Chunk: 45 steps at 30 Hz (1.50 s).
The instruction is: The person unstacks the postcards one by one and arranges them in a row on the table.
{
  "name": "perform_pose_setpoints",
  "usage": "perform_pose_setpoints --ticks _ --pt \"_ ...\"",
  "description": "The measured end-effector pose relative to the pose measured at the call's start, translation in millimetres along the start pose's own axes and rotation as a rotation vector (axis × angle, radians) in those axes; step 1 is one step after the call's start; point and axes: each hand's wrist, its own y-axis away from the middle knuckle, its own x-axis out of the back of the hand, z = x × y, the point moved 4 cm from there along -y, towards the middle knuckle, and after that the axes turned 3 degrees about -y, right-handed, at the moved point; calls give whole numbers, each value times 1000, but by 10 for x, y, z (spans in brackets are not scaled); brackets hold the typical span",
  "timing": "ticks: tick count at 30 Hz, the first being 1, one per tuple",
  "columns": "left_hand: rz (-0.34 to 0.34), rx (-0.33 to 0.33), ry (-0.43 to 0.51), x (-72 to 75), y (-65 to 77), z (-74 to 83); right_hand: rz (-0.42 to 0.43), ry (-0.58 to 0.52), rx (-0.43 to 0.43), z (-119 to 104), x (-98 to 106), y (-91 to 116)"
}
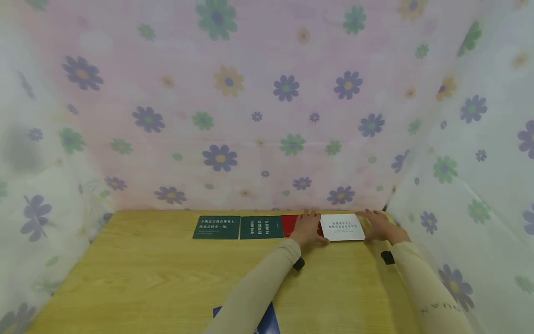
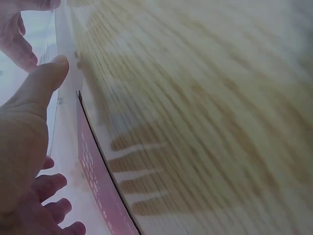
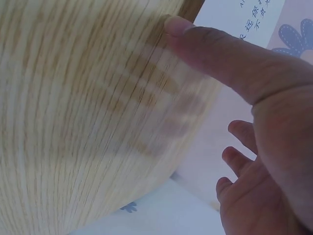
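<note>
A white card (image 1: 343,228) with printed text ends a row of cards at the back of the wooden table. My left hand (image 1: 306,228) lies over a red card (image 1: 289,226) and hides much of it, its thumb at the white card's left edge. At the opposite edge, my right hand (image 1: 378,226) has its thumb at the near corner and its fingers spread toward the far one. The right wrist view shows that thumb (image 3: 220,54) beside the white card (image 3: 230,19). In the left wrist view, the left thumb (image 2: 41,83) is extended and the fingers are apart.
Two dark green cards, a left one (image 1: 216,228) and one with sideways text (image 1: 261,228), continue the row leftward. A dark blue item (image 1: 268,322) lies at the front, partly under the left sleeve. Flowered sheets (image 1: 250,139) enclose the table's (image 1: 146,273) back and sides.
</note>
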Motion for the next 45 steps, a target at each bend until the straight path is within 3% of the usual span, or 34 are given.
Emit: perform_pose_setpoints --ticks 6,15,33,39,45 --pt "-13 -33 -25 -74 -23 123 -24 -15 -53 121 -53 72" --pt "-48 -35 20 -67 4 176 -100 26 -113 167 -96 73" --pt "-57 -46 -6 -64 -98 21 -178 45 -216 115 -47 -89" --pt "-36 -78 47 3 -14 14 -161 37 -216 77 -63 -95" --pt "-80 -163 94 143 192 -26 -161 39 -120 -168 -94 -8"
